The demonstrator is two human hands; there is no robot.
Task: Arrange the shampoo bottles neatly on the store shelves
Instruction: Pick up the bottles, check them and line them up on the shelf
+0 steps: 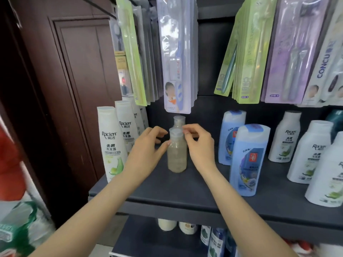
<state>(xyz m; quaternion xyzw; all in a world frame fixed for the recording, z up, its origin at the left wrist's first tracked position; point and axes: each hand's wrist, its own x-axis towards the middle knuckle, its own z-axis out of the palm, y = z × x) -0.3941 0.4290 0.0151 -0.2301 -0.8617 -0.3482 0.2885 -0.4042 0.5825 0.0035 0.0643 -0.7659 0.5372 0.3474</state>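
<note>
A small clear bottle (177, 154) with a translucent cap stands upright in the middle of the dark shelf (167, 190). A second clear bottle (179, 121) stands right behind it. My left hand (146, 145) touches the front bottle's left side with thumb and fingertips. My right hand (199, 143) pinches at the cap from the right. A row of white Raclen shampoo bottles (110, 143) lines the shelf's left end. Two blue shampoo bottles (247, 158) stand to the right, with more white bottles (310, 151) beyond them.
Packs of toothbrushes (177, 52) hang on hooks just above the clear bottles, and more packs (248, 52) hang to the right. A brown wooden door (74, 89) is left of the shelf. More bottles (187, 227) stand on the lower shelf.
</note>
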